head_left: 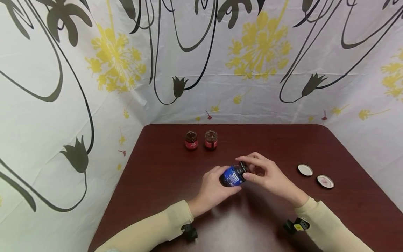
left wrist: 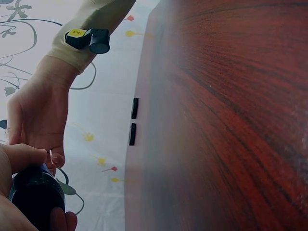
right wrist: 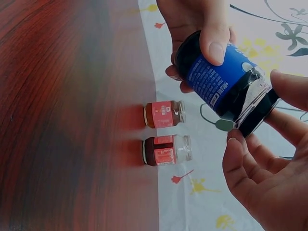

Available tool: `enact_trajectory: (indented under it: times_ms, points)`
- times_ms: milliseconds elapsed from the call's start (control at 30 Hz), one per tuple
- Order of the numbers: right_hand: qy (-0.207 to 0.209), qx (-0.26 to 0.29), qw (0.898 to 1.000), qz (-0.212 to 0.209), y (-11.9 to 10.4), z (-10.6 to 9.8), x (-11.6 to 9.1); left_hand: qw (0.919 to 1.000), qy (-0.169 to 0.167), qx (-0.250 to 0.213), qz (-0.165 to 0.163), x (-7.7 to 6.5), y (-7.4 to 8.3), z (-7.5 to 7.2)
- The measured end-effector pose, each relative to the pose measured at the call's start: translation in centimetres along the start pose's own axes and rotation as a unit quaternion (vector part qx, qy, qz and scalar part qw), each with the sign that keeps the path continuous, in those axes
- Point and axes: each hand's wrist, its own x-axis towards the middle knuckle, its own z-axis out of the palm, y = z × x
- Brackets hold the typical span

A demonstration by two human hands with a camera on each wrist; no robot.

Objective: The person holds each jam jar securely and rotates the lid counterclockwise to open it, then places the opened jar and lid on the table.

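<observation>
Above the table, my left hand (head_left: 214, 187) grips a dark glass jar (head_left: 232, 176) with a blue label, tilted toward the right. My right hand (head_left: 266, 175) pinches the black lid (head_left: 244, 167) at the jar's upper end between thumb and fingers. In the right wrist view the lid (right wrist: 260, 115) sits on the jar's mouth, with a torn clear seal (right wrist: 255, 94) beside it. The left thumb lies across the blue label (right wrist: 216, 77) there. From the left wrist, the jar's dark base (left wrist: 37, 195) shows within the left hand (left wrist: 14, 168).
Two open jars with red labels stand toward the back, a fuller dark one (head_left: 191, 140) and a partly filled one (head_left: 211, 140). Two loose lids, one (head_left: 305, 170) and another (head_left: 325, 182), lie inside-up on the right of the brown table (head_left: 157, 168). A patterned cloth (head_left: 201, 63) hangs behind.
</observation>
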Motion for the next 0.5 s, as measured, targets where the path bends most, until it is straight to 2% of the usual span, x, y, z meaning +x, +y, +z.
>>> enact_trajectory:
  times_ms: [233, 400, 500]
  points:
    - [-0.003, -0.005, 1.0, -0.009, 0.4, 0.08, 0.05, 0.9999, -0.007, -0.004, -0.007, -0.04, -0.22, 0.03]
    - [0.0, -0.003, 0.999, -0.033, 0.6, 0.15, 0.1, 1.0, -0.006, -0.003, -0.004, -0.03, -0.3, -0.01]
    - [0.008, 0.004, 0.999, -0.046, -0.26, 0.11, 0.19, 1.0, -0.006, -0.001, -0.003, 0.03, -0.31, -0.04]
